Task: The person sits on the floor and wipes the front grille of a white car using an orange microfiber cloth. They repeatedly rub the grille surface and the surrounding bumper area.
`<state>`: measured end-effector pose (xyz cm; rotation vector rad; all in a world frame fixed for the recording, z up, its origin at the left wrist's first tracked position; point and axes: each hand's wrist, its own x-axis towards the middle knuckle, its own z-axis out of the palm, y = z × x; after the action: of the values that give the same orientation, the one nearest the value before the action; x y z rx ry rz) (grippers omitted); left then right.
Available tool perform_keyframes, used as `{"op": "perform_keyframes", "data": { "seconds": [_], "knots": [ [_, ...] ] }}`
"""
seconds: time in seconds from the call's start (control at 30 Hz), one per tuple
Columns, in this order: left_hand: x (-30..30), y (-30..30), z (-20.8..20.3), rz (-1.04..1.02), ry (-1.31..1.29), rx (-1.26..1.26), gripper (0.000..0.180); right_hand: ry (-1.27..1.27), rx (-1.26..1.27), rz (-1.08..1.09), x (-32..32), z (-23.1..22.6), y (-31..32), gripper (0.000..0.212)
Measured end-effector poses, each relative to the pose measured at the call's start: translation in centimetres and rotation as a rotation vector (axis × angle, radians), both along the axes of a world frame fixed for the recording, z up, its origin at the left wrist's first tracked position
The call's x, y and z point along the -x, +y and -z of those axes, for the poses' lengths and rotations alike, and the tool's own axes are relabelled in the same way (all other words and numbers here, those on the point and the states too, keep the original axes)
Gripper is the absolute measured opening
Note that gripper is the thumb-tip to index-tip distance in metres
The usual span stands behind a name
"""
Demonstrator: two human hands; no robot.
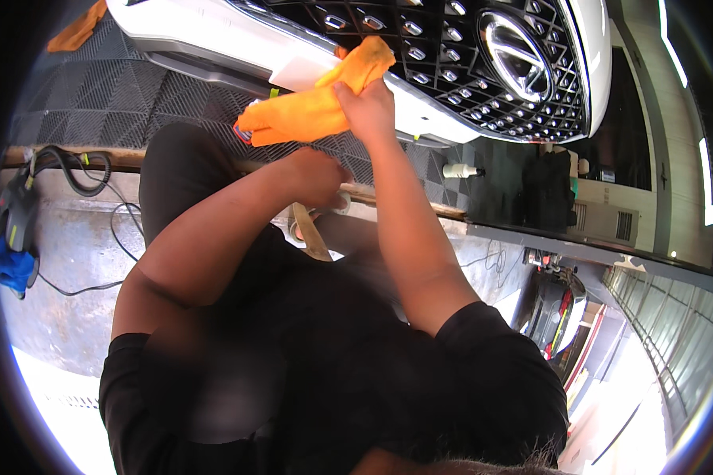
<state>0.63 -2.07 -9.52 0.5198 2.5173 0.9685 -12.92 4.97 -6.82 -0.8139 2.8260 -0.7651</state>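
My right hand (368, 112) is closed round an orange microfibre cloth (309, 112). The cloth is bunched lengthwise in front of the white car bumper (309, 70); whether it touches the paint I cannot tell. A small red and blue bit shows at its left end. Nearer my body, my left hand (318, 176) is curled with its fingers turned to the right. Just under those fingers shows a pale round thing (341, 203), and whether they grip it is unclear. Above the cloth is the car's black grille (444, 47) with chrome pieces.
Grey ribbed floor tiles (79, 103) lie under the car, with another orange cloth (78, 28) far left. A corded machine (17, 214) with a blue part is at left. Right of the bumper lies a white bottle (461, 171). A tan strip (312, 233) sits before my body.
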Motion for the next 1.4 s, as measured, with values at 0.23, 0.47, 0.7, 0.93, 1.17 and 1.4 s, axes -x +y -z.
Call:
{"op": "perform_keyframes", "data": {
  "seconds": [0.23,0.47,0.7,0.93,1.17,1.4],
  "knots": [
    [0.6,0.8,1.2,-0.013,0.017,-0.114,0.056,-0.209,0.250,-0.019,2.6,-1.8,-3.2,0.044],
    [1.1,1.0,0.8,0.020,-0.058,-0.027,0.055,-0.108,0.072,-0.091,-0.4,-2.1,-0.2,0.054],
    [0.4,0.4,2.0,-0.064,0.035,-0.038,0.050,0.107,-0.176,-0.095,3.3,-0.5,-2.7,0.053],
    [-3.5,-3.8,-4.9,-0.433,-0.004,-0.185,0.042,-0.400,0.112,-0.130,1.0,-1.5,3.2,0.057],
    [-6.5,-2.7,-3.1,-0.641,0.241,-0.988,0.092,-0.973,0.260,-0.710,-5.7,-5.5,11.9,0.044],
    [-9.6,0.2,-3.7,-0.469,-0.435,-1.047,0.042,-0.864,0.156,-0.787,-5.0,-5.1,17.3,0.048]
  ]
}}
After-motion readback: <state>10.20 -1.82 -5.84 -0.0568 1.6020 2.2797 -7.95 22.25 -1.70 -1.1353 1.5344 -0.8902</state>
